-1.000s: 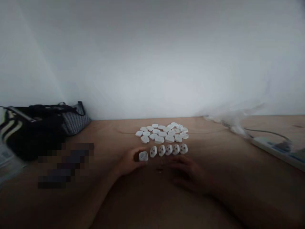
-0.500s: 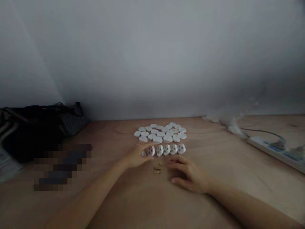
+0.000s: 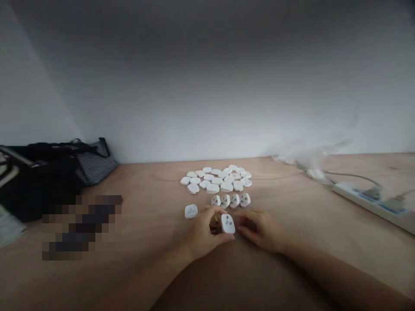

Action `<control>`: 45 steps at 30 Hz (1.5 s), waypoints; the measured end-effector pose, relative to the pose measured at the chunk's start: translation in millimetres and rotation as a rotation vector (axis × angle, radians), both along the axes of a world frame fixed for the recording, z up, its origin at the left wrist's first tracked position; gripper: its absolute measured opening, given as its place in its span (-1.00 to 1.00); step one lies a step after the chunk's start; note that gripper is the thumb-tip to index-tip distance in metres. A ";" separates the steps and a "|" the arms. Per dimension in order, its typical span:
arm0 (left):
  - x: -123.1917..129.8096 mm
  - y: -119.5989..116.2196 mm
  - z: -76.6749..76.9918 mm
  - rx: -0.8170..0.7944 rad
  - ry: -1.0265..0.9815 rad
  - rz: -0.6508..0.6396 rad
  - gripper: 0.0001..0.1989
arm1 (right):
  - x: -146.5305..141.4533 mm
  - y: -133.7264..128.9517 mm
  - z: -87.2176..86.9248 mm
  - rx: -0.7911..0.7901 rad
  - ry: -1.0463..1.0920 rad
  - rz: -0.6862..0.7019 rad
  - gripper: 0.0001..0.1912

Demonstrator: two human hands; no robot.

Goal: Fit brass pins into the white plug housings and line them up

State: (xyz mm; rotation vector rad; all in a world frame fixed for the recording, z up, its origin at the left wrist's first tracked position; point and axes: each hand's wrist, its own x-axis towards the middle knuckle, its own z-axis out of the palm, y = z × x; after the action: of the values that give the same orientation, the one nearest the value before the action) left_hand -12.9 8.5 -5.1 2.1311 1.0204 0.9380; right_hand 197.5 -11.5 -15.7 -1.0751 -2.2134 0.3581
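A white plug piece with slots in its face (image 3: 228, 223) is held upright between the thumb and fingers of my left hand (image 3: 207, 233). Just right of it, my right hand (image 3: 259, 229) has thumb and fingertips near each other; whether anything small is between them is hidden. Behind my hands stands a row of several similar white pieces (image 3: 235, 200). One flat white piece (image 3: 191, 211) lies to the left of my left hand. Farther back, several white plug pieces (image 3: 213, 188) lie in a loose cluster. Small brass-coloured parts (image 3: 216, 218) show partly behind my left fingers.
A black bag with a striped part (image 3: 94, 162) sits at the left, near a blurred-out dark object (image 3: 87, 226). On the right are a white power strip (image 3: 372, 201) with plugs and cables, and clear plastic wrap (image 3: 301, 160). A wall rises behind the table.
My left hand has taken the leftmost piece from the row and moved it right and nearer. My right hand has shifted slightly, its fingers closer together. A flat piece at the left is now uncovered.
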 end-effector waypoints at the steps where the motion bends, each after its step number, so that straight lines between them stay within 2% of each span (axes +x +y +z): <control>1: 0.5 -0.2 -1.5 -0.005 -0.006 0.005 -0.55 | 0.1 -0.6 0.8 0.013 0.014 -0.002 -0.66; 5: -0.1 -0.2 -4.5 -0.020 -0.033 0.013 -0.53 | -1.3 -2.7 1.6 0.108 -0.010 0.070 -0.46; 9: -0.8 0.1 -4.3 0.009 -0.023 0.018 -0.52 | -1.9 -1.8 -0.9 0.146 -0.130 0.115 -0.56; 17: -2.8 -1.4 -4.6 -0.007 -0.060 0.017 -0.54 | 3.0 1.4 -4.4 0.217 -0.097 0.134 -0.60; 21: -12.4 11.7 -6.8 0.100 -0.145 0.094 -0.56 | 1.1 -0.3 -3.3 0.204 -0.096 0.136 -0.56; 23: -21.3 24.2 -5.3 0.094 -0.210 0.121 -0.57 | 0.2 -1.0 -3.3 0.193 -0.089 0.131 -0.56; 26: -36.3 42.5 1.2 0.092 -0.140 0.164 -0.53 | -1.2 -1.3 -3.9 0.170 -0.088 0.120 -0.60; 31: -48.2 56.3 9.2 0.128 0.124 0.123 -0.61 | -4.2 -2.1 -0.9 0.146 -0.086 0.134 -0.62; 37: -46.9 63.3 2.3 0.137 0.243 0.052 -0.54 | -5.2 -3.2 1.6 0.132 -0.092 0.153 -0.61; 45: -47.4 71.6 -9.7 0.160 0.322 0.099 -0.49 | -5.5 -2.1 0.2 0.149 -0.083 0.167 -0.66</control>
State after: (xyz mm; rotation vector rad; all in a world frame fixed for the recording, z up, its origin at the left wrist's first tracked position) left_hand -60.3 80.1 -14.8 2.4393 1.2532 0.7577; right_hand 192.1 -13.6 -15.5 -0.8425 -2.3701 0.2183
